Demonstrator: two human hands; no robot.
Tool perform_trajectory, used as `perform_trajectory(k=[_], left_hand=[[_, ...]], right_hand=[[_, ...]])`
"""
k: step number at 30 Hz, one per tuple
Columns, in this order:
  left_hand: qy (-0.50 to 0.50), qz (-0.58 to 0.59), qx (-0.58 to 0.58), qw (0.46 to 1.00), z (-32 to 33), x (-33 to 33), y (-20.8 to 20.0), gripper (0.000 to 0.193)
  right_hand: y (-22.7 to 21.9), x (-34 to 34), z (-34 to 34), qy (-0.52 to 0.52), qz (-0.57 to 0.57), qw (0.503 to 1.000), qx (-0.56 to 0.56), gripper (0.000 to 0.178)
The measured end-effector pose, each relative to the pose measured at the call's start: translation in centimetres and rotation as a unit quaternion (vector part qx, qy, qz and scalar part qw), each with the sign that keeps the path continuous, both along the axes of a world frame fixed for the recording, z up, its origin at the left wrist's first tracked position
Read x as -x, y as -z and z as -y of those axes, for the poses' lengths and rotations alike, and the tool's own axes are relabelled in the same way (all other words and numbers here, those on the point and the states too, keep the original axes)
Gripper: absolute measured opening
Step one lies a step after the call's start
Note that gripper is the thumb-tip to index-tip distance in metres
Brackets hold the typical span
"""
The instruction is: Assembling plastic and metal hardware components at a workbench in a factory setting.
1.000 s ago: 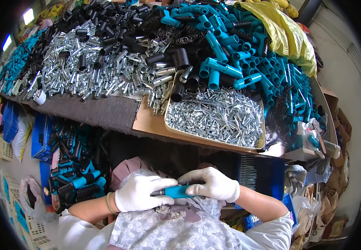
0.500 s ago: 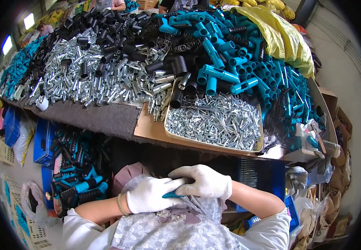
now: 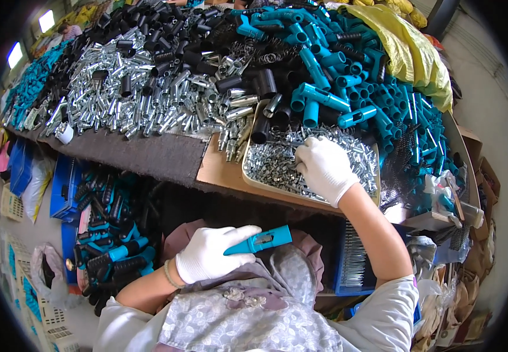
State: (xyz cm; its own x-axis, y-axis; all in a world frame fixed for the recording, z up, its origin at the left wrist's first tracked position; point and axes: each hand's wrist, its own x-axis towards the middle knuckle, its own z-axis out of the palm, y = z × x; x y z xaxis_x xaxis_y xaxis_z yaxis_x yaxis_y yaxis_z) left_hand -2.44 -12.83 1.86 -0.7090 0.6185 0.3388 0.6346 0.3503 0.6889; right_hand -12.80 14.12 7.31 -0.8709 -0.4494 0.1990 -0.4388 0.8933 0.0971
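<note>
Close to my body, my left hand (image 3: pixel 210 256), in a white glove, is wrapped round a teal plastic tube housing (image 3: pixel 274 237). A long slot in the housing's side shows a metal part inside, and its open end points right. My right hand (image 3: pixel 324 166), gloved too, reaches into a cream tray (image 3: pixel 378 176) on the bench. Its fingers are curled down among small silvery metal pins (image 3: pixel 356 146) and short metal pieces (image 3: pixel 265 164). The glove hides the fingertips, so what they pinch cannot be made out.
Behind the tray lie piles of teal housings (image 3: pixel 324 102), black tubes (image 3: pixel 265 83) and silvery metal parts (image 3: pixel 107 82). A yellow sack (image 3: pixel 406 53) covers the far right pile. Blue bin (image 3: pixel 353 264) with springs sits below the bench at right; teal-and-black handles (image 3: pixel 110 252) are heaped at left.
My hands have parted from round the teal housing. My right hand has moved up and forward into the tray; my left keeps the housing, now more visible.
</note>
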Motion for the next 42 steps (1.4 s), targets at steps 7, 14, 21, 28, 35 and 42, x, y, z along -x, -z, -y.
perform_trajectory(k=[7, 14, 21, 28, 35, 42], left_hand=[[-0.013, -0.005, 0.021, 1.000, 1.0, 0.1, -0.5, 0.052], [-0.042, -0.036, 0.108, 0.993, 2.1, 0.2, -0.4, 0.047], [-0.032, -0.041, 0.195, 0.979, 0.8, 0.5, -0.4, 0.045], [-0.023, -0.035, 0.139, 0.989, 0.0, 0.6, -0.4, 0.040], [-0.008, -0.037, 0.130, 0.991, -0.2, 0.3, 0.7, 0.041], [0.004, -0.034, 0.145, 0.989, 0.4, -0.7, -0.1, 0.046]], right_hand=[[-0.1, -0.5, 0.0, 0.013, -0.009, 0.994, -0.111, 0.015], [-1.9, -3.8, 0.4, -0.056, 0.127, 0.954, 0.265, 0.012], [0.7, -8.0, 2.7, -0.151, 0.219, 0.913, 0.310, 0.010], [3.1, -8.6, 3.7, -0.236, 0.145, 0.917, 0.287, 0.011], [1.2, -11.8, 7.4, -0.145, 0.083, 0.986, -0.024, 0.016], [0.5, -7.2, 4.2, -0.078, 0.432, 0.885, 0.154, 0.047]])
